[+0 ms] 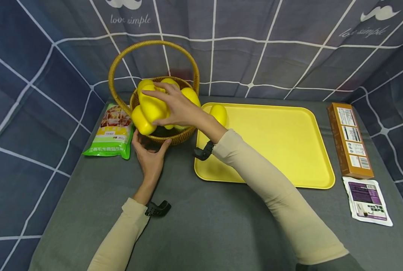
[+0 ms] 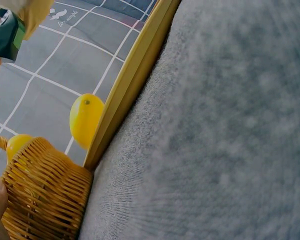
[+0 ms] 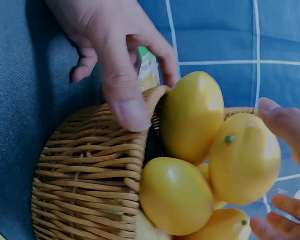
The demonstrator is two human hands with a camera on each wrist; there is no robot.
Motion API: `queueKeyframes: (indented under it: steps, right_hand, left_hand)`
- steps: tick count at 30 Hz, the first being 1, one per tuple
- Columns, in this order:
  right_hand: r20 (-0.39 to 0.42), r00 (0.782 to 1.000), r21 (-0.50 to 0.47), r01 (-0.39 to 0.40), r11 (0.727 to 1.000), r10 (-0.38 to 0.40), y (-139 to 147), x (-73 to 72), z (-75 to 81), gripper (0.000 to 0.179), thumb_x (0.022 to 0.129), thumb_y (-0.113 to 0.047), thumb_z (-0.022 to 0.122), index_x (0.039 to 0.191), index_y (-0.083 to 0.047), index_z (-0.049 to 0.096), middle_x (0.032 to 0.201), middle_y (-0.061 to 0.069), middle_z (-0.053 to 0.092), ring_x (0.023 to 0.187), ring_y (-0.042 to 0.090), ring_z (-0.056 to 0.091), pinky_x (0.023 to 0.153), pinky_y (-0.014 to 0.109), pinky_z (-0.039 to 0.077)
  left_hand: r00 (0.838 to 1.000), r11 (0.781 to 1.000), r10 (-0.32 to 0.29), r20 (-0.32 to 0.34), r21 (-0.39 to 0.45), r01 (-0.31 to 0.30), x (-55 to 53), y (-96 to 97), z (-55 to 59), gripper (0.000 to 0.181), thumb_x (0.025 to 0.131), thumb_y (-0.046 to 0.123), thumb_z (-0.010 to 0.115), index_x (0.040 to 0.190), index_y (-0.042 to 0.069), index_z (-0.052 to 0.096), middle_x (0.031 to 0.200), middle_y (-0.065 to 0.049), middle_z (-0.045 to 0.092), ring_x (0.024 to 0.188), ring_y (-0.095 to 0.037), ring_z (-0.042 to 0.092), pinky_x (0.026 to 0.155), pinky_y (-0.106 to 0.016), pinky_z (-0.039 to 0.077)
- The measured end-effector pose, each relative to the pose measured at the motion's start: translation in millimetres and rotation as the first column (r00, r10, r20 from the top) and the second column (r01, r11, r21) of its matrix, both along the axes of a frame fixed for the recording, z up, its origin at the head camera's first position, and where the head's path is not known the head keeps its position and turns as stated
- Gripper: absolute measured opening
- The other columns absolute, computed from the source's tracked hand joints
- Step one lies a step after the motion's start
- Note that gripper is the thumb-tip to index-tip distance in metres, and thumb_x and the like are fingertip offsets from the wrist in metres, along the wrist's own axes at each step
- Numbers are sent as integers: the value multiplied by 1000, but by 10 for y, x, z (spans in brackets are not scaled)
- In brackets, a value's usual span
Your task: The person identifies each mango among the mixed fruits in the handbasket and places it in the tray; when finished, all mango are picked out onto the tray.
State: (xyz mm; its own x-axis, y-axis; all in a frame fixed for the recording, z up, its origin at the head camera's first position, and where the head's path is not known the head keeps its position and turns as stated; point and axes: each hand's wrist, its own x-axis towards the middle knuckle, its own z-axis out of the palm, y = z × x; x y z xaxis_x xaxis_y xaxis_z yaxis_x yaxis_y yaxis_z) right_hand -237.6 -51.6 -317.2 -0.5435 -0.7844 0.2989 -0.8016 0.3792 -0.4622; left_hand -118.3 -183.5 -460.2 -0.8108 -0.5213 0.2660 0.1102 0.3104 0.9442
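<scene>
A brown wicker basket with a tall arched handle stands at the back left, heaped with several yellow mangoes. My right hand reaches over the heap and grips one mango, thumb on one side and fingers on the other. At the basket's front left, my left hand holds the wicker side, its thumb pressed on the weave just by the rim. The left wrist view catches only a bit of that thumb beside the basket. Mangoes underneath are partly hidden by those on top.
A yellow tray lies right of the basket, with a single mango at its back left corner. Left of the basket is a green food bag. A brown box and a white-and-purple packet lie at the right.
</scene>
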Motion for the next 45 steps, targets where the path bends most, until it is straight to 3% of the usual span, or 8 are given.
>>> queueKeyframes:
  steps: [13,24,30,33,36,45]
  right_hand:
    - [52,998,3,34,999,-34,-64,17,-90,81,81,-38,80,149,-19,42,158,14,26,143,31,31,116,39,29]
    - [11,998,-37,62,997,-62,-16,43,-85,77,82,-36,79,148,-18,44,156,13,30,141,29,34,112,37,34]
    - [-49,996,-193,61,979,-72,249,66,29,73,80,-34,80,143,-12,50,153,14,34,142,23,34,111,27,35]
    - [-65,994,-255,70,964,-89,433,82,56,73,79,-35,80,142,-12,51,152,14,36,142,21,35,112,24,33]
    - [-59,992,-297,89,951,-111,621,104,43,73,78,-34,81,141,-12,53,151,13,37,140,21,37,111,27,35]
    - [-18,983,-303,169,938,-183,1170,157,-126,73,76,-28,84,141,-14,53,152,11,36,139,23,40,107,38,42]
  left_hand:
    - [1000,1000,16,11,-26,-16,-3,-5,-12,98,77,39,83,152,30,20,147,2,36,119,-20,46,76,-32,42]
    - [1000,1000,15,11,-23,-14,9,1,-22,97,78,39,83,152,29,21,148,2,36,120,-20,46,75,-30,42]
    - [1000,1000,19,0,-18,-19,18,29,37,97,79,34,83,153,25,20,147,-4,38,118,-23,47,76,-33,42]
    - [1000,1000,15,-12,-3,-15,11,39,45,97,80,24,83,153,17,20,147,-13,37,119,-34,47,77,-41,40]
    - [999,1000,13,-29,0,-13,-8,21,-4,97,79,19,83,153,13,20,147,-16,37,119,-38,46,76,-44,39]
    - [999,1000,11,-36,-4,-11,8,13,-3,97,77,31,85,152,27,23,146,-3,41,117,-21,48,73,-28,41]
